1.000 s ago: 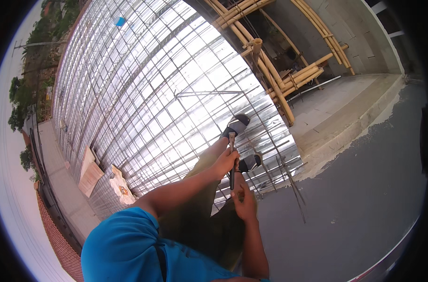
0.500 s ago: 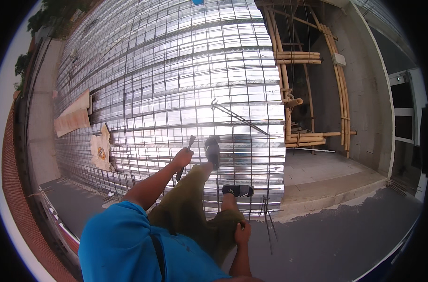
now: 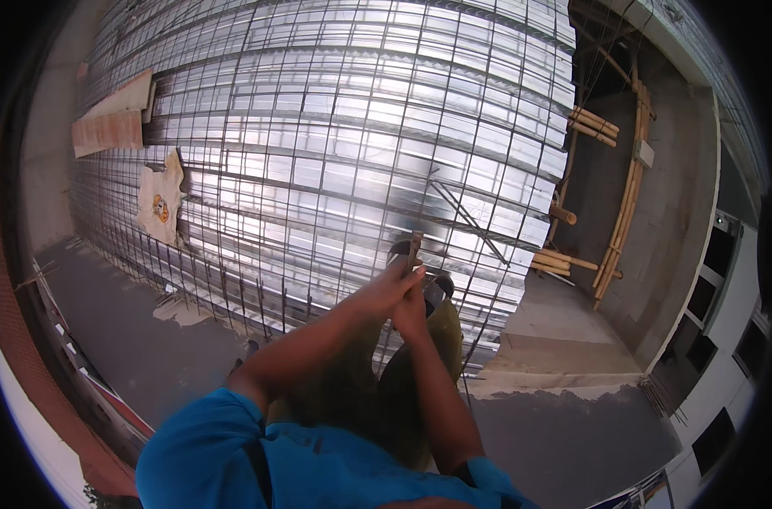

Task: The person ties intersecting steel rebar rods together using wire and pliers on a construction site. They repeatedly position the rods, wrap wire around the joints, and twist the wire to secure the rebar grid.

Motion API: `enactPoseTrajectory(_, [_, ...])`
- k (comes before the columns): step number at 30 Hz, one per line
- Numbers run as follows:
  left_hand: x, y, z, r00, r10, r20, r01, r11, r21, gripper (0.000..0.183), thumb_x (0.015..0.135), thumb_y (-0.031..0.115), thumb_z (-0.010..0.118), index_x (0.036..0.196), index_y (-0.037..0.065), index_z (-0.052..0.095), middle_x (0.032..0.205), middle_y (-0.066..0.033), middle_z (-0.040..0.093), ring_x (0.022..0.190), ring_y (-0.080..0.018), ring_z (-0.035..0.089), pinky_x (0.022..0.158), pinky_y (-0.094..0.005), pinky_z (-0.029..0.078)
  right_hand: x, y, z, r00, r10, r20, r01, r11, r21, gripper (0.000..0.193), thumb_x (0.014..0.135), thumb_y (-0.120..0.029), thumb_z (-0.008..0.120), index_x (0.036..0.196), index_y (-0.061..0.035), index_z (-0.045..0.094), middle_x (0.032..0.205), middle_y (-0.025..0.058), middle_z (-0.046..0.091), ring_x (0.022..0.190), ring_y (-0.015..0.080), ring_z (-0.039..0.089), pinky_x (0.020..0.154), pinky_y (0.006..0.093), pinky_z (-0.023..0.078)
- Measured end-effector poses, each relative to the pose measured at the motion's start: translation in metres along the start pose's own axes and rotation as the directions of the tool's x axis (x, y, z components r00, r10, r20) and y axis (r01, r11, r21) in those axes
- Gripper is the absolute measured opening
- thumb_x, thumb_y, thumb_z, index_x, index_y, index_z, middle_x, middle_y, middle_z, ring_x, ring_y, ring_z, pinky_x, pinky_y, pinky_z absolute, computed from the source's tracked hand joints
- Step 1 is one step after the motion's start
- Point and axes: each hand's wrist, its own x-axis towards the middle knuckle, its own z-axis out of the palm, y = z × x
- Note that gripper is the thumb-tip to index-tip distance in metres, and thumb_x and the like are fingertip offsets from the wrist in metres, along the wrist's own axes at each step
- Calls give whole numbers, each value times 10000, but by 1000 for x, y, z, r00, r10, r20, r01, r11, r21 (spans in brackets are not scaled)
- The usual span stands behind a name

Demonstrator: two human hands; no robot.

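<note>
The hand tool (image 3: 415,243) is at the middle of the frame, slightly below the centre, with its narrow end pointing to the top of the picture. The left hand (image 3: 393,287) has its fingers closed around the shaft. The right hand (image 3: 410,316) is pressed against the left one from below; whether it also grips the handle I cannot tell, because the handle is covered.

By its look, I judge the tool to be stiff, rather light and not fragile. The end seems to be of metal and perhaps smooth, so the covered handle is the better place to take hold.

About the edges: under the hands lies steel rebar mesh (image 3: 318,127) over shiny corrugated metal decking (image 3: 498,297), and its bars could catch a tool tip. Two loose bars (image 3: 471,216) lie on the mesh, just to the upper right of the tool. The shoes (image 3: 439,290) are close to the hands. Farther right the decking ends, and beyond it are an opening with bamboo scaffolding (image 3: 628,187) and a concrete ledge (image 3: 564,356). The widest room for moving is toward the upper left, above the mesh; a printed sack (image 3: 159,199) lies well apart at the left.
</note>
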Motion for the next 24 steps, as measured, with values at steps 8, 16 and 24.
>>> enactPoseTrajectory(8, [177, -58, -208, 977, 64, -205, 33, 898, 440, 531, 1107, 473, 562, 1344, 18, 697, 1313, -209, 731, 1224, -341, 701, 1034, -437, 539, 106, -28, 54, 743, 656, 132, -530, 457, 715, 140, 1101, -224, 648, 1087, -159, 525, 792, 31, 580, 633, 187, 550, 611, 381, 505])
enactPoseTrajectory(16, [438, -133, -263, 891, 406, -203, -8, 461, 887, 601, 963, 338, 770, 1471, 89, 570, 1376, -165, 638, 1374, -378, 553, 1106, -495, 494, 213, -24, 101, 663, 642, 384, -688, 323, 649, 105, 1101, -180, 635, 1059, -115, 565, 822, 43, 588, 697, 179, 582, 666, 373, 526])
enactPoseTrajectory(24, [362, -123, -334, 959, 207, -196, 17, 646, 763, 347, 1135, 327, 484, 985, 43, 617, 919, -209, 711, 891, -453, 696, 791, -578, 548, 277, -77, 122, 681, 728, 84, -595, 482, 643, 128, 1100, -149, 621, 1001, -91, 564, 780, 58, 613, 632, 189, 592, 598, 352, 512])
